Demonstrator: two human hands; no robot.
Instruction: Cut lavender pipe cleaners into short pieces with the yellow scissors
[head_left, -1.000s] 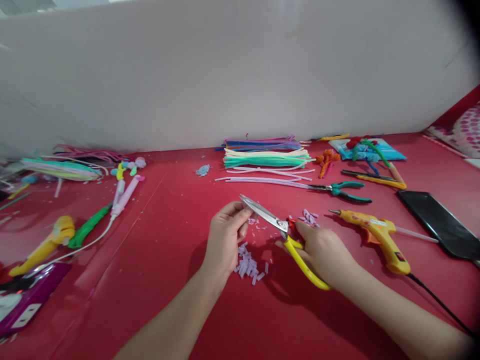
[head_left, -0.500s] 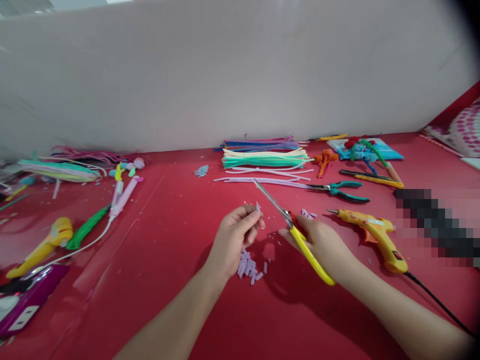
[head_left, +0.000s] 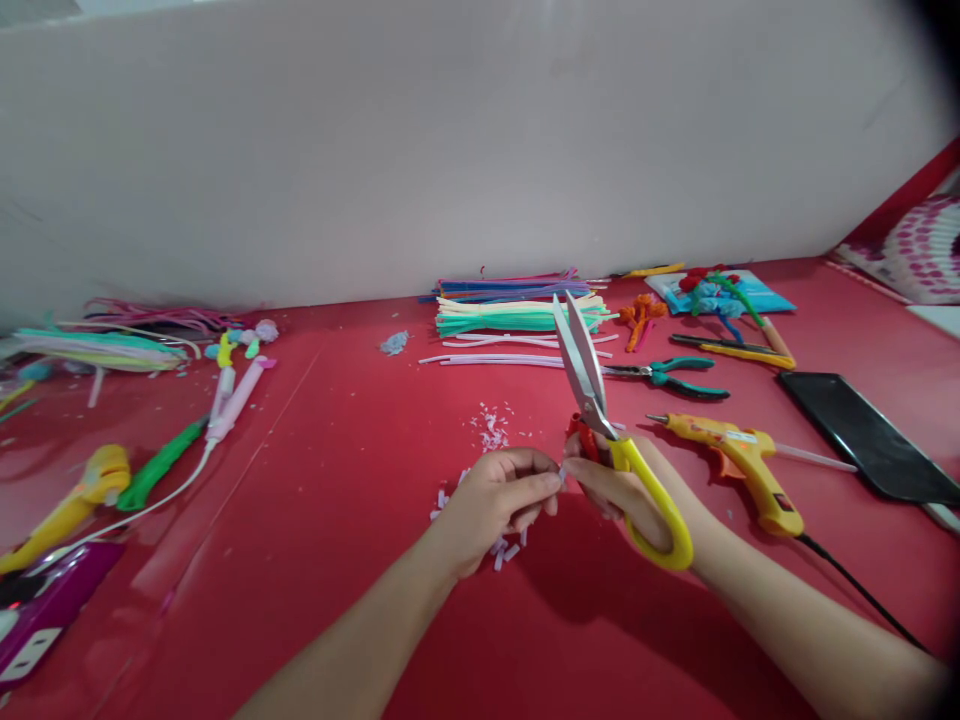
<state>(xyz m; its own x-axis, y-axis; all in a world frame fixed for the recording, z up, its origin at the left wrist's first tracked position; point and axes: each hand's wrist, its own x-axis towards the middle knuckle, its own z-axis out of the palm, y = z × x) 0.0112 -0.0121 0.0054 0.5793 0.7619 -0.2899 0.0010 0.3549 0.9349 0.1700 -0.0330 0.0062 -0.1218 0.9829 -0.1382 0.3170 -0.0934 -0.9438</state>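
Room over left-centre tabletop; raised scissors rightward.

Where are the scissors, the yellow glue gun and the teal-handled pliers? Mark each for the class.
Scissors [head_left: 598, 420]: head view, on the metal near the pivot.
Yellow glue gun [head_left: 750, 456]: head view, on the body.
Teal-handled pliers [head_left: 660, 375]: head view, beside the joint.

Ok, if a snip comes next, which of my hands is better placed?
Right, most likely: your right hand holds the yellow-handled scissors, though they point away from the small lilac piece. Your left hand seems to pinch that piece and holds no tool.
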